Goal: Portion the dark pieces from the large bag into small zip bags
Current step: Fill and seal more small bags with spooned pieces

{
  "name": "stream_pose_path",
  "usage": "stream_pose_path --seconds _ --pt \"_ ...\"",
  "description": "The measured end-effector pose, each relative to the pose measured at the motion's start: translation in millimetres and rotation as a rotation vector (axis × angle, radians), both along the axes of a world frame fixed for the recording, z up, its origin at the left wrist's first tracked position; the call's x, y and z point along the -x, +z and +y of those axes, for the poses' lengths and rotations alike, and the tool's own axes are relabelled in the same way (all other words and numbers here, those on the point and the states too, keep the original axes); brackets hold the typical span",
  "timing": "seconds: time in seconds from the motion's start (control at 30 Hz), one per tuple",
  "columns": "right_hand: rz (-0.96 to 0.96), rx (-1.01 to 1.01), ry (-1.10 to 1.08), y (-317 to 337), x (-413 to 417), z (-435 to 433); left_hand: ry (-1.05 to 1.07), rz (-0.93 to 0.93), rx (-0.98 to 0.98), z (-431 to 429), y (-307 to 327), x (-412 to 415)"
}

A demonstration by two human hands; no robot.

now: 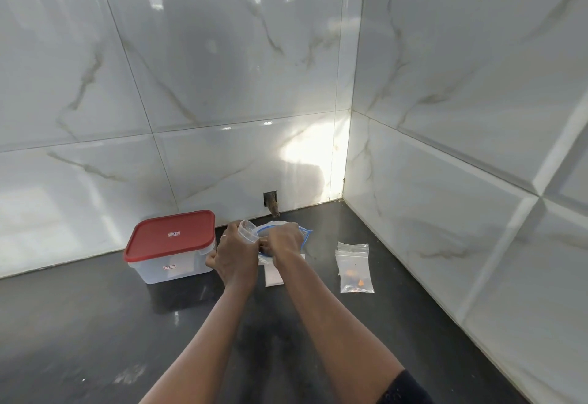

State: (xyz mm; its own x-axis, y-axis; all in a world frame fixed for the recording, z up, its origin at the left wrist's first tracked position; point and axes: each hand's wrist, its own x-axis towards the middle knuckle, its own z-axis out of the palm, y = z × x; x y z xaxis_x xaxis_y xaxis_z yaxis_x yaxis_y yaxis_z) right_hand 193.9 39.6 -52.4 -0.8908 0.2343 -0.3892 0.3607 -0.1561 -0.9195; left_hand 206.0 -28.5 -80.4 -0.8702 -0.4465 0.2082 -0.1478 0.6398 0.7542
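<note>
My left hand (234,252) holds a small clear zip bag (248,231) upright, its mouth open at the top. My right hand (284,239) is closed, reaching into the large bag (304,238) with the blue zip rim, which lies just behind it on the dark counter. A brown piece shows between the two hands; what the right fingers grip is mostly hidden. Small zip bags (354,268) lie flat to the right; the nearest holds orange and dark bits.
A clear plastic box with a red lid (171,244) stands left of my hands. A white flat packet (273,276) lies under my right wrist. Glossy tiled walls (445,181) meet in a corner behind and to the right. A small hole (271,201) sits low in the back wall.
</note>
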Motion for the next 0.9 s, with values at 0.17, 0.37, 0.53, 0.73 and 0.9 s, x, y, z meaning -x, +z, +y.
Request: stream_pose_path --seconds 0.17,0.37,0.53,0.73,0.9 --pt "-0.05 0.052 -0.009 18.0 -2.8 32.3 0.019 0.01 0.014 -4.5 -1.1 5.0" --pt "-0.093 0.011 0.051 29.5 -12.2 78.4 0.025 0.012 0.012 -5.9 -4.0 10.5" --pt "-0.058 0.006 0.074 44.8 -31.1 109.3 -0.036 0.007 -0.035 -5.2 -8.9 7.7" --pt "0.128 0.01 0.031 58.5 -45.3 97.4 -0.129 0.0 -0.022 -1.7 -13.3 4.6" --pt "0.231 -0.357 0.103 48.7 -44.1 66.6 -0.144 0.008 -0.028 -0.4 -18.3 4.4"
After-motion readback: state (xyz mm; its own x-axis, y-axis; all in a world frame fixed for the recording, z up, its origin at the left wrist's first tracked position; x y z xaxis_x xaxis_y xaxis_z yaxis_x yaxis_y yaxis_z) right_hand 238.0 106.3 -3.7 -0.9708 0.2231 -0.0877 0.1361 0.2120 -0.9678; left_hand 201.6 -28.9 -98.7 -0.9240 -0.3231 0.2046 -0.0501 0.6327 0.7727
